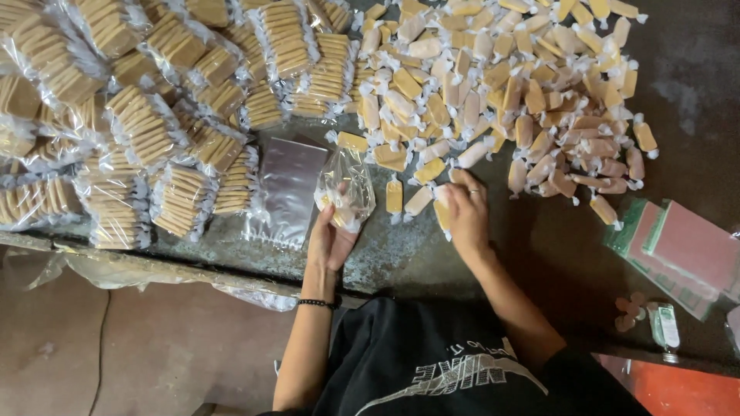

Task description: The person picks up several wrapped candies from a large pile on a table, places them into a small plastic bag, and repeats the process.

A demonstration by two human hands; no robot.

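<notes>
My left hand point(330, 240) holds a clear plastic bag point(346, 187) upright over the worn table point(401, 254); one or two tan pieces seem to lie inside it. My right hand point(465, 209), with a ring on one finger, rests on the table at the near edge of a big heap of individually wrapped tan candies point(501, 85), its fingers closed around a few wrapped pieces point(441, 209). Two loose candies point(405, 197) lie between my hands.
Several filled clear bags of stacked tan candies point(146, 123) pile up at the left. A stack of empty clear bags point(287, 189) lies flat beside my left hand. Red and green label sheets point(678, 250) and a small bottle point(664, 330) sit at the right.
</notes>
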